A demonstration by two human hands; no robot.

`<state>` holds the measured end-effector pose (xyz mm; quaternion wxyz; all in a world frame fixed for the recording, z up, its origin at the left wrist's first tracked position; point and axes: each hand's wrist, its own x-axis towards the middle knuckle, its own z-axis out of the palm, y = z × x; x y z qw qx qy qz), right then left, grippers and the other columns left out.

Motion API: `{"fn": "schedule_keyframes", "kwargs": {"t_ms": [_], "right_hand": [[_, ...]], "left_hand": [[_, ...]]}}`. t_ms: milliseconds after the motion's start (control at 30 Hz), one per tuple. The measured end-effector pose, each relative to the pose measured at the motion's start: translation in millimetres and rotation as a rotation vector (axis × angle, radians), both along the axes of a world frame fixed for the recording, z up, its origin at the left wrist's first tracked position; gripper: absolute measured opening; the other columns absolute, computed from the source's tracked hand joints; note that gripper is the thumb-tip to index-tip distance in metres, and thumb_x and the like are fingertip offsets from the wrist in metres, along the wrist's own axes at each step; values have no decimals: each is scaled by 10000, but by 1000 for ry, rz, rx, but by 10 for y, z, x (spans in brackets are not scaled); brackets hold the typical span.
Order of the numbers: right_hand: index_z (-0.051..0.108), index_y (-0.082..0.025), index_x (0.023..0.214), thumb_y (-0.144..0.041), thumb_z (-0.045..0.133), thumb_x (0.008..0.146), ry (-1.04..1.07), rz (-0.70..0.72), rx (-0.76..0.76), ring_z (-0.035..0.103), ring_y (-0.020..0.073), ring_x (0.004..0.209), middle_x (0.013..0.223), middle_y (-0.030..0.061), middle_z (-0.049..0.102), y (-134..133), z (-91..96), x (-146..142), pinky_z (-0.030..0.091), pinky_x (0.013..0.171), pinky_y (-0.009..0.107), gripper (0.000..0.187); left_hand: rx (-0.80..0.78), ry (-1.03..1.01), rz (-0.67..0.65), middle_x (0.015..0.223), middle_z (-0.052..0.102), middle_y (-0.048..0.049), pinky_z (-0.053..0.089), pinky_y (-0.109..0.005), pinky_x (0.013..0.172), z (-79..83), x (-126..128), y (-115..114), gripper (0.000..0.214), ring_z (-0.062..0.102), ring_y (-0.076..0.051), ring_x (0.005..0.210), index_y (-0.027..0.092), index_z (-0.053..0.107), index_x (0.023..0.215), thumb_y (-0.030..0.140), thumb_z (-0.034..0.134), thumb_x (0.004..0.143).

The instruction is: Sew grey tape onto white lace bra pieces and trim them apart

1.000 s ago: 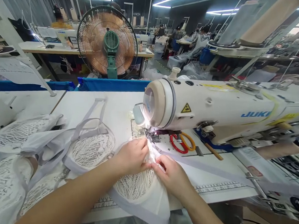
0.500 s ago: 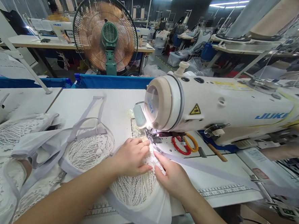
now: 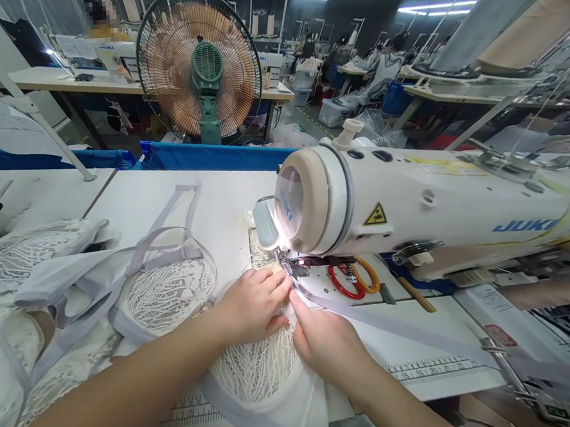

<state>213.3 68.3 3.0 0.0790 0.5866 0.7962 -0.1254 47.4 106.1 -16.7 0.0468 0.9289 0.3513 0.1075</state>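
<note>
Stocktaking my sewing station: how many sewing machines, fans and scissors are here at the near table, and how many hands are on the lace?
Sewing machine: 1
Fan: 1
Scissors: 1
Hands on the lace piece: 2, left hand and right hand
Total: 5

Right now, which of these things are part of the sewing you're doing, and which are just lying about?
In the work: sewing machine; left hand and right hand, both on the lace cup; grey tape running in under the machine.
Lying about: scissors; wooden-handled tool; other lace cups at left; fan at the back.
</note>
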Motion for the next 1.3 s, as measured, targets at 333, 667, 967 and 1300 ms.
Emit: {"fn": "schedule_keyframes", "kwargs": {"t_ms": [333, 667, 967, 1300], "right_hand": [[369, -110, 1375, -141, 377, 759, -49, 48, 26, 613, 213, 592, 657, 46, 676, 7, -19, 35, 271, 435, 294, 617], [405, -108, 1351, -115, 406, 729, -43, 85, 92, 572, 191, 516, 561, 13, 630, 44, -47, 65, 229, 412, 291, 622], [387, -123, 1368, -112, 400, 722, -69, 56, 18, 596, 204, 561, 620, 33, 663, 165, 18, 37, 186, 423, 298, 646], [452, -144, 1324, -120, 408, 719, -69, 32, 37, 592, 200, 538, 623, 41, 675, 199, 24, 23, 200, 418, 300, 607]], "left_hand": [[34, 38, 85, 1340, 441, -135, 340, -379, 933, -22, 45, -39, 524, 419, -271, 1180, 119, 492, 1237, 470, 442, 851], [42, 69, 86, 1222, 530, -103, 358, -369, 877, 14, 75, -21, 506, 444, -254, 1096, 125, 478, 1252, 450, 411, 870], [80, 93, 224, 1275, 513, -110, 340, -385, 827, -27, 178, -45, 506, 457, -262, 1077, 125, 475, 1268, 437, 336, 895], [71, 100, 232, 1202, 557, -107, 332, -381, 784, -3, 199, -9, 488, 470, -254, 1038, 124, 506, 1232, 434, 354, 888]]}}
